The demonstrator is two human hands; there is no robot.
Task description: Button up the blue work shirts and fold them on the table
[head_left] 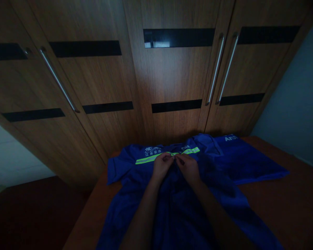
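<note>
A blue short-sleeved garment with a yellow-green and silver reflective stripe and white print lies spread out on a reddish-brown surface. My left hand pinches the garment's front at the middle of the stripe. Close beside it on the right, my right hand is closed on the same front edge, its fingertips almost meeting those of the left. What lies between the fingertips is too small and dark to make out.
Another blue cloth item with white letters lies at the right, partly beside the garment. Behind stands a wooden wardrobe with long metal handles and dark strips. The reddish-brown surface extends to the right.
</note>
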